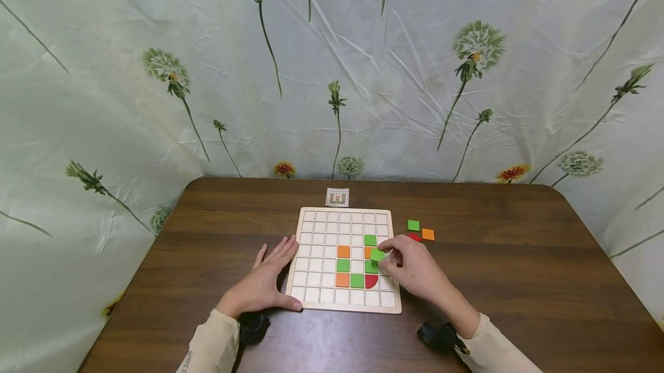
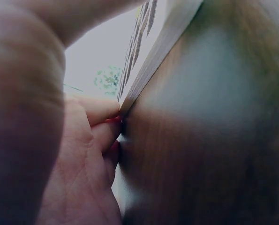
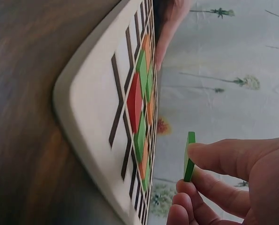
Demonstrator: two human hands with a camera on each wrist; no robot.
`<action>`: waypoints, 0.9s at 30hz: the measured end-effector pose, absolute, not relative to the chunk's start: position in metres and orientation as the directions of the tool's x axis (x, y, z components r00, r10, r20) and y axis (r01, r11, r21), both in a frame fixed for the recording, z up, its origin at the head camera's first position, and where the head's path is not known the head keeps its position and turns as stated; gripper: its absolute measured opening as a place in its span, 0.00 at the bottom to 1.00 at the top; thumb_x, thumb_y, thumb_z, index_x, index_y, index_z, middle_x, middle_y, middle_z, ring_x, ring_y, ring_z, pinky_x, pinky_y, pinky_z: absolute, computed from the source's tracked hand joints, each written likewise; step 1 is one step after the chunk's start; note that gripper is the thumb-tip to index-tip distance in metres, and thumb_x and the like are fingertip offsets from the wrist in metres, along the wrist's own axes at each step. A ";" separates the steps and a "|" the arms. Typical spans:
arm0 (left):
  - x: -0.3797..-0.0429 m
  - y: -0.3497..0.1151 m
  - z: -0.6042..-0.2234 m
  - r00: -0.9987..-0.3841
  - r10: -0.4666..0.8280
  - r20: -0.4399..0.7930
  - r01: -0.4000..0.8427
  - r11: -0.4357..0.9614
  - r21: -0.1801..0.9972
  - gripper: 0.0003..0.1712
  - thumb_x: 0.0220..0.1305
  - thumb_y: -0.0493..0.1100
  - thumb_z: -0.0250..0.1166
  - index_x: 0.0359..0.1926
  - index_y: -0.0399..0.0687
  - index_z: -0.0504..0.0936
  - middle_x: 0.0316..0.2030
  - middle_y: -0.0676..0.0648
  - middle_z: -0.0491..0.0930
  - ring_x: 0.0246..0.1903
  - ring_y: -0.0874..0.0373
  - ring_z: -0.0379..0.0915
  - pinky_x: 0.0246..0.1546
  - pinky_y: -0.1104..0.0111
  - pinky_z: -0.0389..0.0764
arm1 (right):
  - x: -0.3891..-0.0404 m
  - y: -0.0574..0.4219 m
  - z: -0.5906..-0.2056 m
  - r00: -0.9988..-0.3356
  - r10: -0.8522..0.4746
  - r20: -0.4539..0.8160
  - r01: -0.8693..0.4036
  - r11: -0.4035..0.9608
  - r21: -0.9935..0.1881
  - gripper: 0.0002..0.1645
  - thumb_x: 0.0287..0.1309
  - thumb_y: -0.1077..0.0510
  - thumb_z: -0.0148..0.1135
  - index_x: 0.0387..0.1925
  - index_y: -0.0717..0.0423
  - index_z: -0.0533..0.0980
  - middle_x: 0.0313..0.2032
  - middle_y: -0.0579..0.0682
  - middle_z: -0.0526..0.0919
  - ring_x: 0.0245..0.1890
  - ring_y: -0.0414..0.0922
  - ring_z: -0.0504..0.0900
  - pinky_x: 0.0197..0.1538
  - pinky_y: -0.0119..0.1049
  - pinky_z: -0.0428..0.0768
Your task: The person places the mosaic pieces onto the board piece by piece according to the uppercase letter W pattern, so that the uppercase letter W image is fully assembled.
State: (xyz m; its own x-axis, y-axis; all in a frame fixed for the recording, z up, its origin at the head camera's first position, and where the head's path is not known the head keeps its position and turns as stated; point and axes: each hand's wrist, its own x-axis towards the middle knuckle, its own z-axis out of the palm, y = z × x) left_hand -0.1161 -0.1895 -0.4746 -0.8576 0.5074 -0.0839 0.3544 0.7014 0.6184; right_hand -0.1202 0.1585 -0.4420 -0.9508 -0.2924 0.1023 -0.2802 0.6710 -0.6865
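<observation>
My right hand [image 1: 415, 266] pinches a green square tile [image 1: 377, 255] between thumb and fingers over the right part of a pale wooden grid board [image 1: 311, 263]. In the right wrist view this tile [image 3: 189, 157] is held on edge, raised off the board. Set in the grid are orange tiles [image 1: 343, 252], green tiles [image 1: 357, 281] and a red piece with one rounded corner [image 1: 371, 281]. The held tile partly covers an orange and a green one. My left hand [image 1: 261, 283] rests along the board's left edge, fingers extended, thumb at the near left corner.
Right of the board lie a loose green tile [image 1: 413, 225], an orange tile [image 1: 427, 234] and a red piece [image 1: 414, 236] partly behind my right hand. A small printed card [image 1: 338, 197] lies beyond the board. The brown table [image 1: 519, 281] meets a flower-printed curtain [image 1: 394, 73].
</observation>
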 end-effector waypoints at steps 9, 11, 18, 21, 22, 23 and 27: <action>-0.116 -0.190 -0.475 -0.859 0.504 -0.090 0.352 0.708 0.612 0.76 0.40 0.72 0.77 0.80 0.42 0.47 0.79 0.45 0.44 0.79 0.50 0.32 0.72 0.43 0.26 | -0.119 0.135 -0.441 -0.938 -0.331 0.104 -0.306 0.649 -0.696 0.13 0.53 0.61 0.75 0.43 0.54 0.85 0.33 0.43 0.79 0.32 0.40 0.74 0.36 0.32 0.77; -0.116 -0.190 -0.475 -0.859 0.503 -0.090 0.351 0.709 0.612 0.76 0.40 0.72 0.77 0.80 0.42 0.47 0.79 0.45 0.44 0.79 0.50 0.32 0.72 0.43 0.26 | -0.118 0.129 -0.441 -0.934 -0.342 0.106 -0.315 0.645 -0.696 0.13 0.53 0.61 0.76 0.42 0.54 0.85 0.32 0.43 0.78 0.32 0.40 0.74 0.35 0.32 0.76; -0.116 -0.190 -0.475 -0.859 0.506 -0.082 0.354 0.702 0.618 0.76 0.41 0.71 0.77 0.80 0.41 0.48 0.79 0.44 0.45 0.79 0.48 0.33 0.71 0.42 0.26 | -0.115 0.116 -0.440 -0.900 -0.414 0.136 -0.387 0.616 -0.687 0.11 0.56 0.60 0.73 0.42 0.52 0.85 0.36 0.41 0.80 0.33 0.41 0.76 0.37 0.32 0.76; -0.117 -0.190 -0.475 -0.860 0.506 -0.074 0.358 0.699 0.619 0.76 0.40 0.71 0.78 0.79 0.40 0.48 0.79 0.44 0.45 0.78 0.48 0.33 0.71 0.42 0.26 | -0.116 0.110 -0.441 -0.889 -0.438 0.131 -0.399 0.605 -0.689 0.11 0.57 0.61 0.71 0.43 0.53 0.85 0.37 0.42 0.81 0.34 0.41 0.76 0.38 0.32 0.77; -0.117 -0.190 -0.475 -0.860 0.504 -0.075 0.358 0.702 0.616 0.76 0.40 0.71 0.78 0.79 0.41 0.48 0.79 0.44 0.45 0.79 0.48 0.33 0.71 0.42 0.26 | -0.116 0.108 -0.442 -0.885 -0.446 0.132 -0.406 0.603 -0.687 0.11 0.57 0.61 0.71 0.43 0.53 0.85 0.37 0.42 0.81 0.34 0.41 0.76 0.37 0.32 0.76; -0.117 -0.190 -0.475 -0.861 0.503 -0.074 0.358 0.703 0.615 0.76 0.40 0.71 0.78 0.79 0.41 0.48 0.79 0.44 0.46 0.79 0.48 0.34 0.71 0.42 0.26 | -0.116 0.106 -0.442 -0.882 -0.452 0.133 -0.411 0.602 -0.684 0.11 0.56 0.62 0.71 0.43 0.54 0.85 0.36 0.43 0.81 0.34 0.41 0.76 0.37 0.32 0.76; -0.117 -0.190 -0.475 -0.860 0.502 -0.085 0.354 0.710 0.609 0.77 0.39 0.71 0.78 0.80 0.41 0.48 0.79 0.45 0.45 0.79 0.50 0.33 0.72 0.43 0.27 | -0.118 0.098 -0.444 -0.868 -0.475 0.142 -0.440 0.604 -0.664 0.11 0.55 0.63 0.71 0.42 0.56 0.85 0.34 0.44 0.80 0.33 0.42 0.76 0.36 0.32 0.75</action>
